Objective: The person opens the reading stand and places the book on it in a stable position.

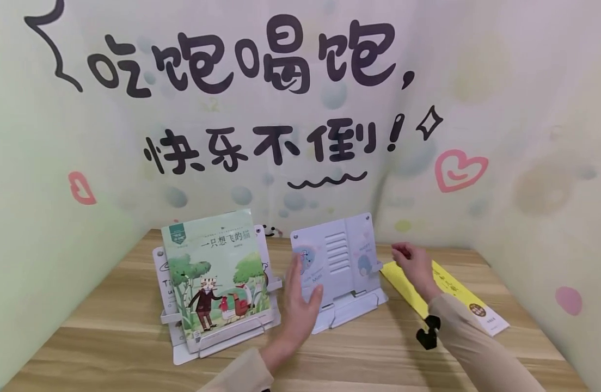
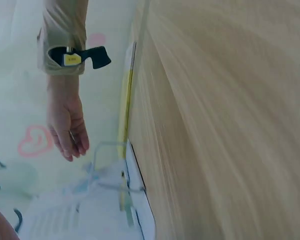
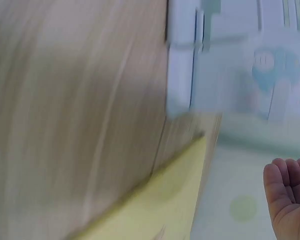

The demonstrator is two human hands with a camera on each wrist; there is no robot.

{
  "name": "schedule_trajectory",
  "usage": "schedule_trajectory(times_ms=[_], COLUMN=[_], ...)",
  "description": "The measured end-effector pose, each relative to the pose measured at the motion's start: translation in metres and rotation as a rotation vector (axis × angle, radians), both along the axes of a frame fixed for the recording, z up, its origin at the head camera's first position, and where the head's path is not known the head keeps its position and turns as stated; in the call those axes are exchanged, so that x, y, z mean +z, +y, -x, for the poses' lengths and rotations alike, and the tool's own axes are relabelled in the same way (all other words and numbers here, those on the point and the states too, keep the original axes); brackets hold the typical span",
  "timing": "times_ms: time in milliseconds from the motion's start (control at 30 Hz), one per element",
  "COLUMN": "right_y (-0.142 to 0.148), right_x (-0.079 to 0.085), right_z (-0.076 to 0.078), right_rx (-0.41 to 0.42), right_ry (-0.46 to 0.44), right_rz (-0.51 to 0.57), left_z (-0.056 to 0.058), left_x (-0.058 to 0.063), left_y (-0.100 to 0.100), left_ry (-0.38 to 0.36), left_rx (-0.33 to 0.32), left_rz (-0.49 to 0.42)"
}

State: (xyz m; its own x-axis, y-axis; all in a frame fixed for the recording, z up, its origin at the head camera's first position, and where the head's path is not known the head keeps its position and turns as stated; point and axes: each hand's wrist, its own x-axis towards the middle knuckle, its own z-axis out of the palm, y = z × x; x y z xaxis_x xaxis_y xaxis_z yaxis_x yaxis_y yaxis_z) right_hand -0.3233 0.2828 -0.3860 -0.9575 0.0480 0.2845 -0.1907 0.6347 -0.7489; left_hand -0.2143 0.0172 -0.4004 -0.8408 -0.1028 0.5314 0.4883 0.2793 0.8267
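A pale book stand [image 1: 333, 267] with printed cartoon animals and a slotted back stands upright on the table, bearing no book. At its left edge is my left hand [image 1: 300, 316], fingers straight and thumb spread; whether it touches the stand I cannot tell. My right hand [image 1: 419, 269] hovers off the stand's right side, over the yellow book [image 1: 403, 286]. Its fingers bend loosely and hold nothing, as the right wrist view shows of that hand [image 3: 292, 200]. To the left, a second stand [image 1: 183, 354] carries an upright picture book [image 1: 219, 272] with a cat on its cover.
Both stands and the yellow book rest on a wooden table [image 1: 109, 305]. A printed cloth backdrop [image 1: 261, 109] rises behind it and along both sides. A wire holder [image 1: 232, 333] crosses the picture book's lower edge. A black strap piece [image 1: 428, 332] hangs from the right sleeve.
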Motion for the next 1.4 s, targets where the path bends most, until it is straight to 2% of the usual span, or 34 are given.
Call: schedule_trajectory(times_ms=[67,167,233,367,433,533,633,733,1000,1400], right_y=[0.022,0.056,0.079,0.115,0.128,0.14,0.145,0.148,0.156,0.159], right_x=[0.0,-0.004,-0.007,-0.014,-0.016,-0.019,-0.023,-0.025,-0.026,-0.033], right_z=[-0.006,-0.018,-0.027,-0.044,-0.05,-0.057,-0.062,-0.065,-0.074,-0.071], right_rx=[-0.028,-0.086,-0.131,-0.17,-0.165,-0.137,-0.105,-0.081,-0.076,-0.098], right_ry=[0.014,0.032,0.031,-0.029,-0.077,-0.143,-0.19,-0.194,-0.176,-0.189], right_rz=[-0.035,-0.128,-0.222,-0.382,-0.437,-0.504,-0.548,-0.599,-0.692,-0.759], left_z=[-0.007,-0.017,-0.022,-0.027,-0.025,-0.02,-0.014,-0.009,-0.002,0.01], left_x=[0.002,0.002,0.0,-0.005,-0.008,-0.012,-0.018,-0.023,-0.027,-0.028], left_y=[0.009,0.028,0.042,0.075,0.091,0.11,0.124,0.136,0.156,0.167], left_ry=[0.013,-0.069,-0.204,-0.499,-0.624,-0.753,-0.827,-0.874,-0.926,-0.935], left_rx=[-0.093,-0.28,-0.393,-0.489,-0.505,-0.513,-0.51,-0.512,-0.502,-0.494], left_rz=[-0.009,-0.093,-0.21,-0.408,-0.473,-0.56,-0.633,-0.684,-0.691,-0.715])
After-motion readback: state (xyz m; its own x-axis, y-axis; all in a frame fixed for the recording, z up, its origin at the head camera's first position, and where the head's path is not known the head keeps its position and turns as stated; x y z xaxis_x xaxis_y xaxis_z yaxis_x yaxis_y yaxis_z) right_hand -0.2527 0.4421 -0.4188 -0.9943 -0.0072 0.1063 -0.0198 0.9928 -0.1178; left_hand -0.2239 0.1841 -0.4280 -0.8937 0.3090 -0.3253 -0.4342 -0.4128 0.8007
